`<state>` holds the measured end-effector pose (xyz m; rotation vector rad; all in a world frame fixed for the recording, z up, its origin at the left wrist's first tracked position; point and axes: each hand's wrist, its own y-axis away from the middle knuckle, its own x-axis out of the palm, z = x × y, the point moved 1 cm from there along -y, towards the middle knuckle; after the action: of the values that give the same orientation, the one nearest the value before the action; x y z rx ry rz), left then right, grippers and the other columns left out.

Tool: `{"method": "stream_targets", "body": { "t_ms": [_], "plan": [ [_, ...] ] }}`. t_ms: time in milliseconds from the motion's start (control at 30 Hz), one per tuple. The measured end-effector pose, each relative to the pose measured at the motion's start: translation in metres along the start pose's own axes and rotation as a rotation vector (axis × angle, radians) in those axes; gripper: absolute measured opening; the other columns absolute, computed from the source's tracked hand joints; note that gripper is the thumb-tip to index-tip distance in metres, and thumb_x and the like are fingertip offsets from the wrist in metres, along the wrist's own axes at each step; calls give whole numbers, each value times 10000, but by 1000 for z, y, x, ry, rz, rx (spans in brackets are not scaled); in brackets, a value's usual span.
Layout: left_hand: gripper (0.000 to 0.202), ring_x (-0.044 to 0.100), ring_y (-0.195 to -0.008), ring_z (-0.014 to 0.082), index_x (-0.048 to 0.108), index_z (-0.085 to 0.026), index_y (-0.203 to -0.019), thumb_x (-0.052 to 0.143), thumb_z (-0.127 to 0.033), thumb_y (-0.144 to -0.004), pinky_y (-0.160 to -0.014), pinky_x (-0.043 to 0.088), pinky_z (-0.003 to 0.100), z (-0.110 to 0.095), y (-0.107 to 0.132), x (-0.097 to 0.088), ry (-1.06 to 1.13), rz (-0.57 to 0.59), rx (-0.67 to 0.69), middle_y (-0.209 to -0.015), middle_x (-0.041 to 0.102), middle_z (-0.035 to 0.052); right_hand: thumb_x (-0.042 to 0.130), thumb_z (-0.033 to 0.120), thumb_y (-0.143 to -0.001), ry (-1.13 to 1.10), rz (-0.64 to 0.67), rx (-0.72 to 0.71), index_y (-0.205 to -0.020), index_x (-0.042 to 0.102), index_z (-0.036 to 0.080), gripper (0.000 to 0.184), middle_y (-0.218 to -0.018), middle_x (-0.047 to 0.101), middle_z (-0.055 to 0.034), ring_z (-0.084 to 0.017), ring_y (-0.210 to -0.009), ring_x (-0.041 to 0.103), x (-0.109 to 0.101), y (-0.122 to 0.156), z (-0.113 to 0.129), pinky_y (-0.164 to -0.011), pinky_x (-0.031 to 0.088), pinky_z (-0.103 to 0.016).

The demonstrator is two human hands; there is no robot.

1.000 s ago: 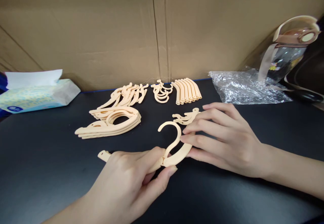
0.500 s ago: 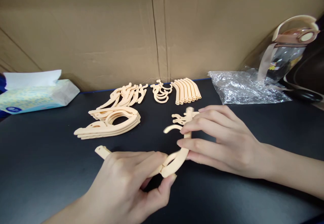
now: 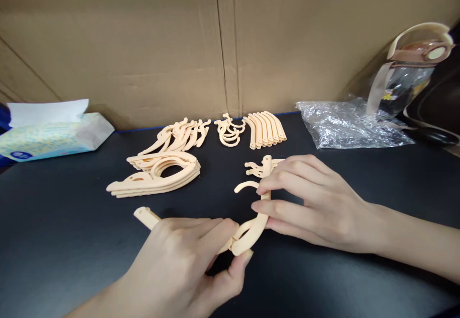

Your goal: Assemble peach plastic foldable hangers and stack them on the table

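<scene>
Between my hands is a cream plastic folding clothes hanger (image 3: pixel 251 235), a curved arm with a hook end sticking out to the left. My left hand (image 3: pixel 183 255) grips its lower left part, thumb under the joint, and a straight end with a hole pokes out beyond the knuckles. The fingers of my right hand (image 3: pixel 309 203) close round the upper right part. Just behind that hand lie small branched cream pieces (image 3: pixel 253 169), partly covered. Further left is a stack of folded hangers (image 3: pixel 176 181).
Along the back of the black table (image 3: pixel 57 241) are loose hanger arms (image 3: pixel 179 133), a pile of hooks (image 3: pixel 229 131) and a row of curved arms (image 3: pixel 266 128). A tissue pack (image 3: pixel 61 133) stands left; a clear plastic bag (image 3: pixel 348 123) and a drink bottle (image 3: pixel 409 76) are right. Cardboard (image 3: pixel 143 44) rises behind.
Both hands and the held hanger have shifted very slightly down and to the right. The grips look the same, and the pieces on the table stay put.
</scene>
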<state>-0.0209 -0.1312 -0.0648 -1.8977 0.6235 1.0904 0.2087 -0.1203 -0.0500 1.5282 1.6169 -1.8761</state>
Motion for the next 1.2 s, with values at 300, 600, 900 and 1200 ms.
{"method": "stream_targets", "body": {
  "t_ms": [300,600,900,1200],
  "plan": [
    [226,360,-409,74,409,-223,-769,463,-182,-985,-420,275,238,-1,-3,1,-104,-9,34,-559,398,-102,530,147,-930,-84,68,-65,-1118,672,131,236,-786,647,-1,-159,-719,514,4,1,4,-711,380,-339],
    [185,576,-517,137,570,-195,-967,496,-354,-1028,-469,395,280,0,-1,3,-127,-16,35,-673,626,-51,474,339,-1025,-237,189,239,-858,662,169,304,-786,634,-20,-161,-750,528,4,-2,-3,-725,343,-313],
    [87,551,-707,193,610,-178,-1011,527,-196,-990,-607,428,324,3,-2,4,-73,8,81,-812,658,-4,536,107,-847,-310,409,345,-819,619,170,109,-800,596,5,-153,-785,505,5,-2,-10,-782,340,-315],
    [99,566,-832,189,611,-208,-1057,556,-180,-979,-711,436,314,8,-2,4,-43,27,-10,-952,649,-3,473,109,-873,-178,427,178,-874,599,180,145,-831,577,-26,-190,-791,502,4,3,-13,-761,357,-332]
  ]
}}
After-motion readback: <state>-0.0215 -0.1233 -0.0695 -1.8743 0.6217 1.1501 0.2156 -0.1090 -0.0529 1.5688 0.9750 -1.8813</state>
